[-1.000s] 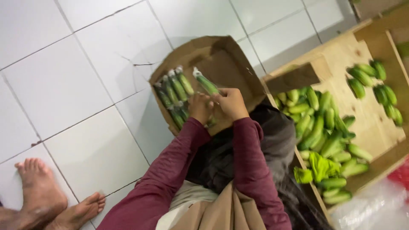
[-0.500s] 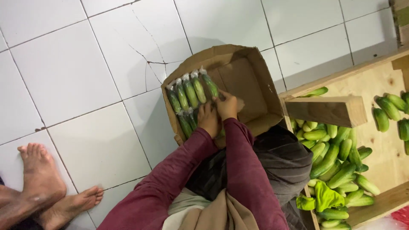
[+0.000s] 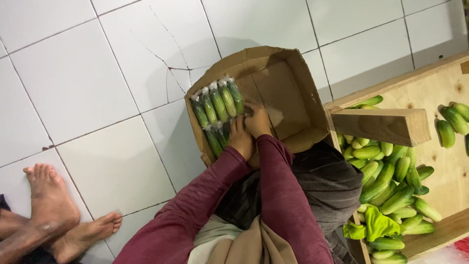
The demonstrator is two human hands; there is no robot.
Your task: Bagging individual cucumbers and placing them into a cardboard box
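An open cardboard box point(image 3: 293, 78) lies on the white tiled floor. Inside it, at its left side, a row of plastic-wrapped cucumbers point(image 3: 218, 101) lies side by side, with a second row point(image 3: 215, 139) below it. Both my arms, in maroon sleeves, reach into the box. My left hand point(image 3: 240, 139) rests against the lower row. My right hand point(image 3: 258, 121) sits just right of the upper row, its fingertips touching the rightmost wrapped cucumber point(image 3: 237, 97). Neither hand lifts anything.
A wooden crate point(image 3: 439, 234) at the right holds a heap of loose cucumbers point(image 3: 391, 186) and a wooden divider point(image 3: 386, 126). More cucumbers point(image 3: 452, 122) lie farther right. Another person's bare feet point(image 3: 53, 210) rest on the tiles at bottom left. Dark cloth point(image 3: 327, 181) covers my lap.
My right hand brought a wrapped cucumber into the box and set it at the right end of the upper row. Both hands now rest low against the rows.
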